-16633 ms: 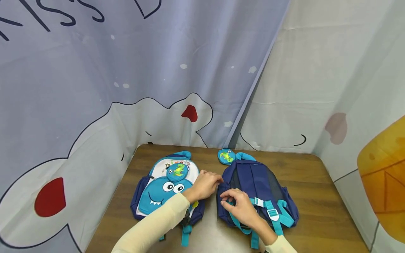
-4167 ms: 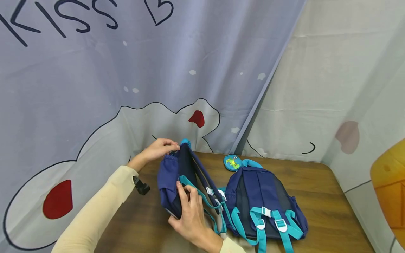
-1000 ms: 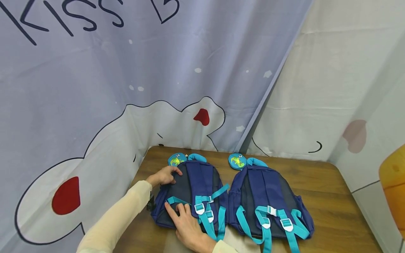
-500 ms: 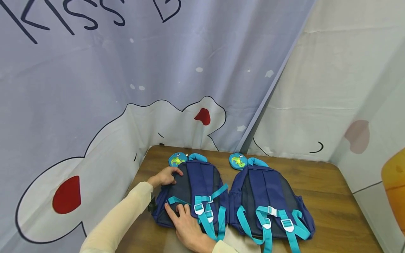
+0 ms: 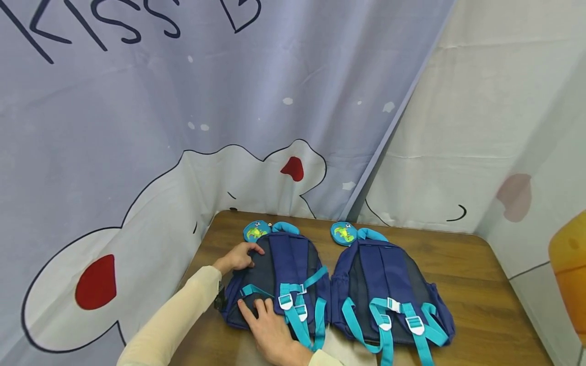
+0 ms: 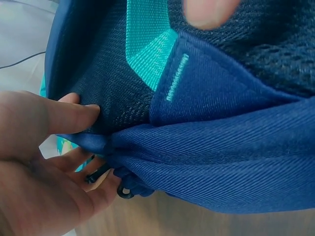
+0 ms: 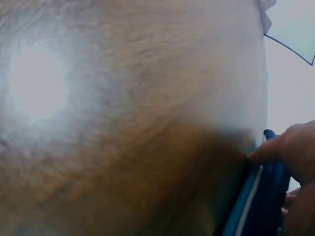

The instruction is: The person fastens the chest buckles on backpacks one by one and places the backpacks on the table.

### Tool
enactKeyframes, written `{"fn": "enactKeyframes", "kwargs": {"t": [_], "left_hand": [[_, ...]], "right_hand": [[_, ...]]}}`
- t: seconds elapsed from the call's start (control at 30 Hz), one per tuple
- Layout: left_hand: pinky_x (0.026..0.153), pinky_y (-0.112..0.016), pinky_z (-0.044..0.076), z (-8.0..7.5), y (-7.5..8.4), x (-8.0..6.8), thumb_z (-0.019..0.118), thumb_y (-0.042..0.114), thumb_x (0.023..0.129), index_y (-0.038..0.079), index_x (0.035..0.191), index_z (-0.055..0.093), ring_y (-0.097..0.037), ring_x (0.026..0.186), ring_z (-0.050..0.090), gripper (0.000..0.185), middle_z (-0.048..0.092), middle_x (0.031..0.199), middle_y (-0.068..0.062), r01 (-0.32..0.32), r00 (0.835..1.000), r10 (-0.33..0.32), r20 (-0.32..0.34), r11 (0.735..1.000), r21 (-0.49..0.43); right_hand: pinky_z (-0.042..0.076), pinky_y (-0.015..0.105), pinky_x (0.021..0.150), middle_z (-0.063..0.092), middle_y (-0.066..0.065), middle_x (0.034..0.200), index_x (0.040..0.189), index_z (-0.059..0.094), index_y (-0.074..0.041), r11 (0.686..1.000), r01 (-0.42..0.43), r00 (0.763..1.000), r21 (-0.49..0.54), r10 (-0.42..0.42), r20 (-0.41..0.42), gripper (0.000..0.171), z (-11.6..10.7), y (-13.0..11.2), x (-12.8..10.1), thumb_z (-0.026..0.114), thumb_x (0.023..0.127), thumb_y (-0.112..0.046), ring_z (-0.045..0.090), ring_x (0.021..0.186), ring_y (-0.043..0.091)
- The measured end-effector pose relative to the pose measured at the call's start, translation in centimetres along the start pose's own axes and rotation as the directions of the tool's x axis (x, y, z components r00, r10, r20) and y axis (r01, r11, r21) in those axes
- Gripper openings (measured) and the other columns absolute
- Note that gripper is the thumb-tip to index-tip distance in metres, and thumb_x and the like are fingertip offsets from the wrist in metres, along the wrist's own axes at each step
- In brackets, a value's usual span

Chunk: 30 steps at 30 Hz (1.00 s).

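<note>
Your left hand (image 5: pixel 239 256) rests on the upper left edge of the left backpack (image 5: pixel 279 284), which lies face down on the counter (image 5: pixel 476 300) with its straps up. In the left wrist view, your thumb lies on the dark mesh back panel while your other fingers (image 6: pixel 74 196) sit under the gathered blue fabric at the bag's side, so the hand pinches that edge loosely between thumb and fingers.

Your right hand (image 5: pixel 267 325) lies flat on the lower part of the same backpack, fingers straight and spread, pressing the mesh panel just left of the teal straps (image 5: pixel 297 310) with their white buckles. It grips nothing. In the right wrist view you see mostly blurred wood and a fingertip at the bag's edge.

Just to the right of your right hand, the second backpack (image 5: pixel 389 290) lies face down too, its side touching the first bag. Beyond your left hand, a round teal dinosaur tag (image 5: pixel 255 232) sits at the top of the left backpack; a matching tag (image 5: pixel 343 233) sits at the top of the second one. A printed curtain (image 5: pixel 137 127) hangs behind the counter.
</note>
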<state>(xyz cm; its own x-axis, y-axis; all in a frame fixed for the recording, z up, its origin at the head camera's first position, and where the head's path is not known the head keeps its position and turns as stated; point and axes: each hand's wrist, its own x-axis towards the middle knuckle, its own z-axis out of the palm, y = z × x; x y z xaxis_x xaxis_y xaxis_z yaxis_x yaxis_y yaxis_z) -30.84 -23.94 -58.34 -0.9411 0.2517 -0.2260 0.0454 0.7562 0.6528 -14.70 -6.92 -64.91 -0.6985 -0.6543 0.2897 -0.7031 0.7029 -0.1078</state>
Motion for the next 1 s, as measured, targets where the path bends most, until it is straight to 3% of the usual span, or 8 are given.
{"fn": "enactKeyframes", "kwargs": {"t": [0.33, 0.5, 0.67, 0.87, 1.0], "left_hand": [[0.08, -0.035, 0.043, -0.1, -0.1, -0.4, 0.063, -0.015, 0.073, 0.009, 0.109, 0.071, -0.03, 0.105, 0.053, 0.043, 0.06, 0.127, -0.017, 0.009, 1.0, -0.009, -0.028, 1.0, -0.017], [0.082, -0.037, 0.045, -0.1, -0.1, -0.6, 0.063, -0.015, 0.073, 0.009, 0.11, 0.072, -0.031, 0.109, 0.054, 0.045, 0.061, 0.127, -0.017, -0.006, 1.0, 0.006, -0.029, 1.0, -0.007], [0.096, -0.048, 0.045, 0.1, -0.1, -0.9, 0.062, -0.014, 0.075, 0.009, 0.112, 0.072, -0.034, 0.118, 0.054, 0.045, 0.061, 0.128, -0.016, -0.016, 0.999, 0.016, -0.034, 1.0, -0.005], [0.097, -0.047, 0.045, 0.2, 0.1, -1.0, 0.061, -0.013, 0.075, 0.011, 0.113, 0.072, -0.031, 0.118, 0.054, 0.047, 0.06, 0.131, -0.015, -0.003, 0.998, 0.004, -0.062, 1.0, 0.008], [0.093, -0.044, 0.044, 0.2, 1.0, -1.2, 0.062, -0.013, 0.074, 0.012, 0.116, 0.071, -0.032, 0.119, 0.054, 0.05, 0.06, 0.131, -0.016, -0.034, 0.997, 0.036, -0.073, 0.999, 0.028]], "right_hand": [[0.035, 0.017, 0.049, 0.044, 0.007, 0.131, 0.156, 0.023, -0.026, 0.997, 0.029, 0.994, 0.077, -0.037, 0.106, 0.098, -1.5, -0.1, -0.1, 0.077, 0.074, -0.029, 0.043, 0.105, 0.021], [0.051, 0.03, 0.073, 0.04, 0.011, 0.143, 0.157, 0.02, -0.026, 0.994, 0.085, 0.979, 0.062, -0.095, 0.183, 0.097, -3.0, 0.0, -0.7, 0.077, 0.079, -0.04, 0.045, 0.119, 0.025], [0.05, 0.039, 0.091, 0.039, 0.011, 0.147, 0.156, 0.02, -0.025, 0.985, 0.169, 0.957, 0.041, -0.174, 0.23, 0.099, -4.1, 0.1, -1.3, 0.076, 0.079, -0.05, 0.045, 0.125, 0.026], [0.048, 0.033, 0.091, 0.039, 0.005, 0.149, 0.157, 0.014, -0.027, 0.952, 0.225, 0.923, 0.206, -0.276, 0.27, 0.094, -6.1, 0.4, -1.4, 0.069, 0.086, -0.052, 0.044, 0.127, 0.019], [0.045, 0.024, 0.09, 0.044, -0.003, 0.142, 0.157, 0.017, -0.026, 0.912, 0.273, 0.912, 0.307, -0.346, 0.219, 0.085, -7.5, 1.0, -1.9, 0.066, 0.091, -0.045, 0.046, 0.12, 0.011]]}}
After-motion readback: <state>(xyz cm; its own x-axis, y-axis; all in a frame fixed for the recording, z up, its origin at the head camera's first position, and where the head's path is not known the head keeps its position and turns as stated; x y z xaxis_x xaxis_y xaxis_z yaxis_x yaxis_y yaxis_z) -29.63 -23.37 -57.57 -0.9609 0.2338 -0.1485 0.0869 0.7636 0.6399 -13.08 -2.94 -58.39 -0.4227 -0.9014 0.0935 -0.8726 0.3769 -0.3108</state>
